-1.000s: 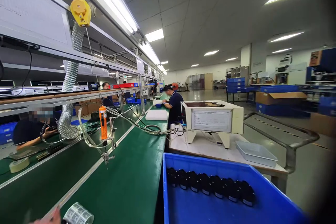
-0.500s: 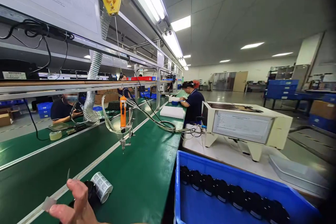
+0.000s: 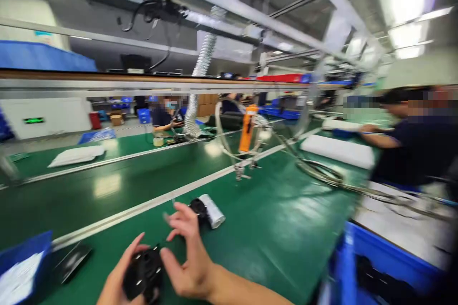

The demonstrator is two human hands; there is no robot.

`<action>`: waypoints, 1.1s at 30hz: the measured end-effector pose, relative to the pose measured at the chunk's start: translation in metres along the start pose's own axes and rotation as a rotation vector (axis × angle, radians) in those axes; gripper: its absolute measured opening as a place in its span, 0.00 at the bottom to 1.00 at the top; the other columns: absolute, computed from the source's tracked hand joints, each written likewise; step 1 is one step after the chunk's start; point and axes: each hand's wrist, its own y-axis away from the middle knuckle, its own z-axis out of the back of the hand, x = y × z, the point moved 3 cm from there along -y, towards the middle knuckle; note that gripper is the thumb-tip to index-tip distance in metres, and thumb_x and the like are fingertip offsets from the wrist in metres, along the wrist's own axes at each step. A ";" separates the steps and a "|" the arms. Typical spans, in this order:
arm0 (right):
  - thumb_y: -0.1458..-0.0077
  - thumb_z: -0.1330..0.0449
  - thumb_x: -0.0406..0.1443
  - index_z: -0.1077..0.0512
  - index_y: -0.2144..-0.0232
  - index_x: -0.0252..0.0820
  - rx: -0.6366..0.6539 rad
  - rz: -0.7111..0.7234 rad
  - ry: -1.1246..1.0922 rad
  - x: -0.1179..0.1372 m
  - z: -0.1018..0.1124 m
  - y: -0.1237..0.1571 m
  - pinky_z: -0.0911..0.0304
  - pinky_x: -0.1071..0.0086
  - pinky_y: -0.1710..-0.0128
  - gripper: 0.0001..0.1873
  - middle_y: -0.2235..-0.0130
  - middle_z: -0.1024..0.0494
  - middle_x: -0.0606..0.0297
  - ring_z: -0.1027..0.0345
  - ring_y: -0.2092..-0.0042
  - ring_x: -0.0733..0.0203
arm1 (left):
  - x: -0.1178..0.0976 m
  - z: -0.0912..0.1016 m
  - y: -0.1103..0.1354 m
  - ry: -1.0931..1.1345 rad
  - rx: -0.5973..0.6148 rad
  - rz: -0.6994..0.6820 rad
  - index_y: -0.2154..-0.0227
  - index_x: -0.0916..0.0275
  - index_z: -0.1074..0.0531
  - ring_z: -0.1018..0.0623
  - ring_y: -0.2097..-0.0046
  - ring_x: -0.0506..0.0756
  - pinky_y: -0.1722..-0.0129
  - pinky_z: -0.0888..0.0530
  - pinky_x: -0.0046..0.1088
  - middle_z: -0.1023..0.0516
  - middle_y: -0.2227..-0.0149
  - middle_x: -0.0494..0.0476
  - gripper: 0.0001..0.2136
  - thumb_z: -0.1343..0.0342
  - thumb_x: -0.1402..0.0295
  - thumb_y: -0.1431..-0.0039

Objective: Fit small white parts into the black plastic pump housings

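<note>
My left hand (image 3: pixel 116 281) is at the bottom edge, wrapped round a black plastic part (image 3: pixel 143 274). My right hand (image 3: pixel 186 257) is beside it with fingers spread and bent; its thumb rests against the part, and a pale blur shows at one fingertip. Just beyond the hands, a white roll of labels (image 3: pixel 213 209) lies on the green belt (image 3: pixel 272 219) with another black part (image 3: pixel 198 207) against it. The view is smeared by motion.
An orange electric screwdriver (image 3: pixel 247 128) hangs over the belt amid hoses. A blue bin (image 3: pixel 348 267) with black parts is at the lower right; another blue bin (image 3: pixel 25 250) and a flat black piece (image 3: pixel 73 259) are at the lower left. A co-worker (image 3: pixel 411 147) sits right near white foam (image 3: pixel 338 150).
The view swung left and down. My left hand with the black part came into view, and my right hand moved in next to it. The label roll now lies further up the belt.
</note>
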 end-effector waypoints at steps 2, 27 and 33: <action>0.37 0.40 0.32 0.42 0.34 0.55 -0.038 -0.224 -0.169 -0.002 0.003 -0.003 0.22 0.60 0.58 0.33 0.31 0.47 0.50 0.36 0.40 0.47 | -0.005 0.000 -0.003 -0.010 0.100 0.029 0.34 0.54 0.38 0.19 0.46 0.65 0.42 0.24 0.41 0.20 0.46 0.62 0.39 0.31 0.55 0.47; 0.42 0.30 0.36 0.46 0.37 0.64 0.025 -0.772 -0.615 -0.032 -0.052 0.021 0.26 0.65 0.59 0.40 0.32 0.48 0.60 0.44 0.39 0.50 | 0.015 0.026 -0.033 0.433 0.179 0.278 0.35 0.58 0.41 0.20 0.47 0.62 0.43 0.29 0.43 0.21 0.47 0.63 0.41 0.26 0.56 0.47; 0.43 0.30 0.35 0.47 0.36 0.62 0.039 -0.796 -0.590 -0.032 -0.054 0.029 0.27 0.64 0.56 0.41 0.32 0.48 0.59 0.43 0.38 0.51 | 0.015 0.026 -0.033 0.420 0.170 0.286 0.36 0.59 0.40 0.20 0.47 0.63 0.43 0.29 0.44 0.21 0.47 0.64 0.41 0.27 0.55 0.47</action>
